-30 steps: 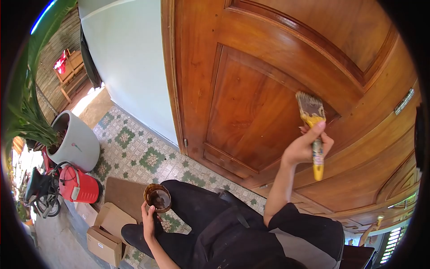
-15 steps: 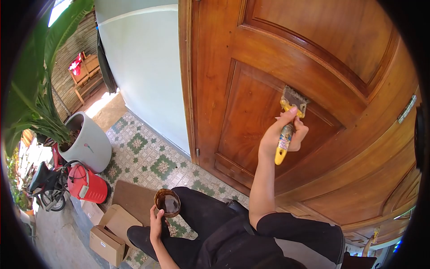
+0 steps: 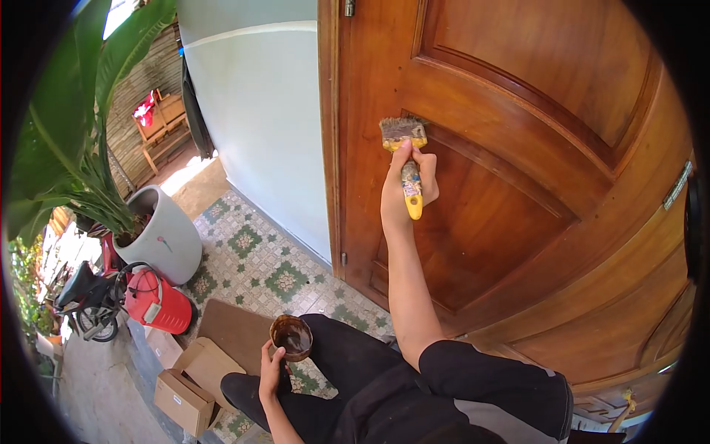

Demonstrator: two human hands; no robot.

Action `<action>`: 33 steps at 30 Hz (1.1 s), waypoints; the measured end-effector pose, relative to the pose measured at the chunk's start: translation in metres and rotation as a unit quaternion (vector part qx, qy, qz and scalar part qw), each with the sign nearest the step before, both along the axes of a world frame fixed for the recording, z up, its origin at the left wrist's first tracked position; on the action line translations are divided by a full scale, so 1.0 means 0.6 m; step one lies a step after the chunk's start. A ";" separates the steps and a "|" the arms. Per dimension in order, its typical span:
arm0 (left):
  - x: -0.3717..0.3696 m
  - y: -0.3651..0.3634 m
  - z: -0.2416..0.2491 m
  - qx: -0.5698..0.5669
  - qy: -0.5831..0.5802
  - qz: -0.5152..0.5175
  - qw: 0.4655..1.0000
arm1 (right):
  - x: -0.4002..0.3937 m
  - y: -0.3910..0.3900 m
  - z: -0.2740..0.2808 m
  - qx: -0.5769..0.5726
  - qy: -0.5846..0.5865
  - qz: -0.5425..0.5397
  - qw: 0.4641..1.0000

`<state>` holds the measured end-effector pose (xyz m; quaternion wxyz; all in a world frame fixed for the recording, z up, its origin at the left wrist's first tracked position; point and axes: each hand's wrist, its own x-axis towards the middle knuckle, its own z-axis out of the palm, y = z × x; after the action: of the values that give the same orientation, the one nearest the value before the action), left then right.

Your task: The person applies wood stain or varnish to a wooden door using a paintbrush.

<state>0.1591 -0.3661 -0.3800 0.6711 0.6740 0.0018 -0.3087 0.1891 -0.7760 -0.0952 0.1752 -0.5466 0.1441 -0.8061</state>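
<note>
The person's right hand (image 3: 409, 177) is closed around the yellow handle of 1 wide paintbrush (image 3: 403, 135), its bristles at the upper left corner of a recessed panel (image 3: 481, 214) in the brown wooden door (image 3: 370, 81). Whether the bristle tips press on the wood is hard to tell from this angle. The left hand (image 3: 272, 370) grips 1 small round bowl (image 3: 291, 338) with dark, shiny liquid inside, held beside the person's bent knee, above a brown mat (image 3: 233, 329). An open cardboard box (image 3: 183, 402) lies near the mat on the patterned tile floor (image 3: 251, 251). Farther left stand a red bucket-like container (image 3: 157, 302) and 1 pale pot (image 3: 166, 235) holding a large green plant (image 3: 92, 148).
</note>
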 end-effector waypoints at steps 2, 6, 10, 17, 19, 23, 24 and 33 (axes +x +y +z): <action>0.003 -0.001 -0.004 0.000 -0.006 -0.004 1.000 | -0.011 0.001 0.005 -0.005 0.013 0.004 1.000; 0.003 0.001 -0.007 0.005 -0.002 -0.003 1.000 | -0.061 -0.018 0.009 0.008 0.065 0.091 0.994; 0.004 -0.002 -0.007 0.010 -0.012 -0.007 1.000 | -0.125 -0.026 0.031 0.026 0.219 0.153 0.963; 0.001 0.003 -0.020 0.003 -0.002 0.000 1.000 | -0.224 -0.016 0.064 0.121 0.095 0.245 0.957; 0.003 -0.004 -0.013 -0.008 -0.023 0.009 1.000 | -0.253 -0.001 0.082 0.110 0.054 0.201 0.972; 0.014 -0.014 -0.020 -0.063 -0.021 0.025 0.997 | -0.310 0.007 0.107 0.070 -0.020 0.031 0.997; 0.016 -0.018 -0.017 -0.064 -0.023 0.027 0.997 | -0.326 0.008 0.112 0.060 -0.029 -0.023 0.998; 0.017 -0.024 -0.005 -0.049 -0.022 0.008 0.999 | -0.455 -0.005 0.116 0.021 -0.069 -0.370 0.926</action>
<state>0.1692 -0.3802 -0.3830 0.7058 0.6466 -0.0226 -0.2886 -0.0841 -0.7787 -0.0258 -0.1149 -0.3937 0.3410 -0.8459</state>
